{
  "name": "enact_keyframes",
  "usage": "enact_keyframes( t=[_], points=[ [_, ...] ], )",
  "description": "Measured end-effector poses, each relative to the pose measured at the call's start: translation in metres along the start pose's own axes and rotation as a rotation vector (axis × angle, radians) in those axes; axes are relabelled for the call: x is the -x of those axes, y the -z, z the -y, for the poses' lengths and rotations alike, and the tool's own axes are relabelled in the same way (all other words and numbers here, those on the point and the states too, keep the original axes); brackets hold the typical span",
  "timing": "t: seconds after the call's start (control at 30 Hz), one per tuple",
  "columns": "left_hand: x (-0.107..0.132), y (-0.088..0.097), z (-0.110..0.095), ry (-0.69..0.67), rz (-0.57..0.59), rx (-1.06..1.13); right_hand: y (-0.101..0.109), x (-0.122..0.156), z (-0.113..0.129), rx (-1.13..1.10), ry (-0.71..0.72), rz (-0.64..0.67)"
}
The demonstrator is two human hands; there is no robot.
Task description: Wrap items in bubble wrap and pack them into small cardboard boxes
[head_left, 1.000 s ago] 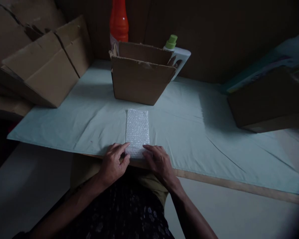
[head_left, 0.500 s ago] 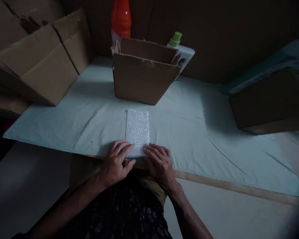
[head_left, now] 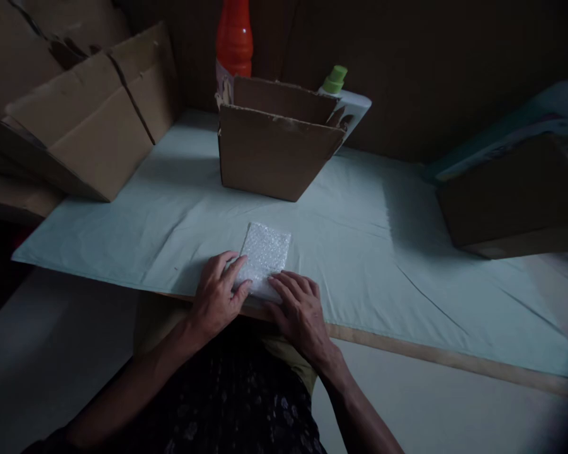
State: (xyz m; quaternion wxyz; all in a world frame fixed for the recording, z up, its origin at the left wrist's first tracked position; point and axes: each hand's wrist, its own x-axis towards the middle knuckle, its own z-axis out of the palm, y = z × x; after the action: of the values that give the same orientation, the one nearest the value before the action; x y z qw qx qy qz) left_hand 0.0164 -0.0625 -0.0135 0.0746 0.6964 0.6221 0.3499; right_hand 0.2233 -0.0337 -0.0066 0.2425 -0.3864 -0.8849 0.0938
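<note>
A small, flat rectangular piece of bubble wrap point(head_left: 267, 251) lies slightly turned at the near edge of the cloth-covered table. My left hand point(head_left: 218, 293) grips its lower left side, with the fingertips and thumb on the wrap. On its lower right corner my right hand point(head_left: 298, 309) lays its fingers over the top, the thumb below by the table edge. Both hands cover parts of the near end. Whether something is inside the wrap cannot be made out.
Behind the wrap stands an open cardboard box point(head_left: 274, 151), with an orange-red bottle point(head_left: 235, 41) and a white green-capped bottle point(head_left: 355, 107) behind it. More cardboard boxes stand left point(head_left: 99, 120) and right point(head_left: 511, 195). Pale cloth point(head_left: 360, 265) covers the table.
The bubble wrap has turned clockwise, its far end moving right and nearer to me. My left hand has shifted slightly up along its side; my right hand stays on the near right corner.
</note>
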Motion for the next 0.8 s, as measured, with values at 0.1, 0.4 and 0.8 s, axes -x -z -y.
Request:
enact_keyframes(
  t=[0.1,0.4,0.8],
  points=[
    [0.007,0.010,-0.002,-0.114,0.039,0.096,-0.001,-0.002,0.000,-0.081,-0.028,-0.042],
    [-0.015,0.005,0.006,-0.039,0.105,0.126,0.003,0.003,0.006,0.008,-0.064,-0.090],
    [-0.002,0.002,-0.006,0.581,0.021,0.906,-0.010,-0.015,-0.001,-0.250,-0.232,-0.181]
  ],
)
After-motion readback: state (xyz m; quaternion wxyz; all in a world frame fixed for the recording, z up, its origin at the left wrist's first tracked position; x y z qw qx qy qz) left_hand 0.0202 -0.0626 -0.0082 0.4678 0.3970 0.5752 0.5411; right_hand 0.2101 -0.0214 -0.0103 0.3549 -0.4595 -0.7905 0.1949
